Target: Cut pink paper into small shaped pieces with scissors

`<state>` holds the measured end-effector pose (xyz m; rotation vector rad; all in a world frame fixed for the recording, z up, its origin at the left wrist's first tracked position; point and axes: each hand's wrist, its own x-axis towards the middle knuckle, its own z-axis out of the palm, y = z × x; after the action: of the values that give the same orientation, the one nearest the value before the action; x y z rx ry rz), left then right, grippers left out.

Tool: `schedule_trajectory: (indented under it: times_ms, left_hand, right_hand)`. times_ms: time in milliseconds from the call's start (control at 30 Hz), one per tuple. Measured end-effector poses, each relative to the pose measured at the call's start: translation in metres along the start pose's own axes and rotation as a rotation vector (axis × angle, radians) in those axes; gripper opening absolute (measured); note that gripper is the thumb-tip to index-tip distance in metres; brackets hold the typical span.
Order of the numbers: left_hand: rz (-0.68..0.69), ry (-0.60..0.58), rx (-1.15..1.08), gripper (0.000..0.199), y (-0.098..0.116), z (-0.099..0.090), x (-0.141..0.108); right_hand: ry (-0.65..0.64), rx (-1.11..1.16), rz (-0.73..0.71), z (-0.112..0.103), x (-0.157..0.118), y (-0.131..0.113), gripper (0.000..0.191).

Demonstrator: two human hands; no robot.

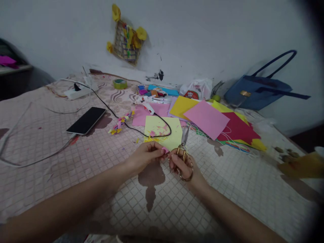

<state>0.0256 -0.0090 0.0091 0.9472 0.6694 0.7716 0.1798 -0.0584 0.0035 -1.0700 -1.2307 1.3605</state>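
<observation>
My left hand (152, 153) pinches a small pink paper piece (165, 149) between thumb and fingers. Close beside it, my right hand (182, 165) is closed round the gold handles of a pair of scissors (184, 136), whose blades point up and away from me. Beyond both hands lies a pale yellow sheet (170, 126) with small pink and yellow scraps on it. A white glue gun (147, 105) rests behind that sheet. To its left is a braided strip of pink, purple and yellow paper (122, 122).
A black phone (86, 120) and a white power strip (81, 90) with cables lie left. Coloured sheets (207, 118) spread at the right, before a blue bag (258, 91). Green tape (119, 83) sits at the back. A black cord crosses the yellow sheet.
</observation>
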Motion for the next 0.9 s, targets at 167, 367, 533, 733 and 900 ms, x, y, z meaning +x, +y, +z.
schedule_trajectory:
  times_ms: [167,367,533,733,900]
  left_hand:
    - [-0.001,0.069,-0.158,0.014,0.011,-0.01,0.006]
    - [-0.028,0.094,-0.216,0.008,0.016,-0.015,0.009]
    - [-0.074,0.095,-0.253,0.005,0.017,-0.015,0.009]
    - [-0.057,0.049,-0.275,0.004,0.015,-0.014,0.007]
    - [-0.039,0.039,-0.283,0.011,0.012,-0.014,0.008]
  right_hand:
    - [-0.393,0.428,0.257,0.002,-0.004,0.0,0.057]
    - [-0.606,0.59,0.361,-0.001,-0.009,0.008,0.071]
    - [-0.605,0.618,0.416,0.001,-0.007,0.009,0.07]
    - [-0.574,0.656,0.389,0.003,-0.004,0.01,0.068]
    - [-0.535,0.668,0.378,0.004,-0.003,0.009,0.068]
